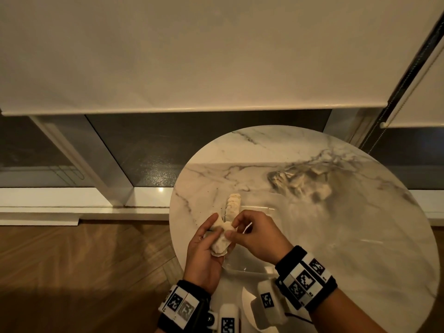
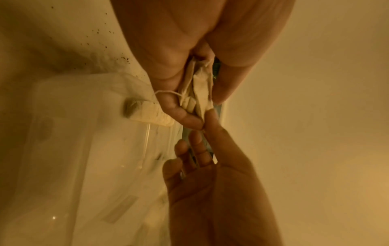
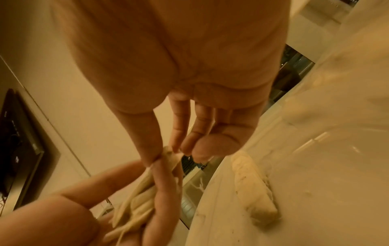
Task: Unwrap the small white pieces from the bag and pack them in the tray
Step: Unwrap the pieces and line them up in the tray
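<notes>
A small bundle of white pieces [image 1: 220, 243] is held in the left hand [image 1: 204, 255], with the fingers and the thumb curled around it. The top of this bundle is pinched by the right hand [image 1: 257, 236] between the thumb and the index finger; the other fingers of this hand are only loosely bent. In the left wrist view the bundle [image 2: 200, 86] is seen as several thin flat pieces pressed together, and a thin white string [image 2: 166, 92] hangs out at its side. In the right wrist view the same pieces [image 3: 136, 196] are seen between the fingers of both hands.

Both hands are kept above the near left edge of a round marble table [image 1: 348, 212]. A row of white pieces [image 1: 233, 204] is already laid in a clear tray [image 1: 262, 209], which is standing on the table just behind the hands. The tray is transparent and its edges are hard to follow. Small dark crumbs [image 2: 101, 31] are scattered on the table beside the tray. Behind the table a lowered white roller blind [image 1: 168, 56] and a wooden floor [image 1: 84, 260] are seen.
</notes>
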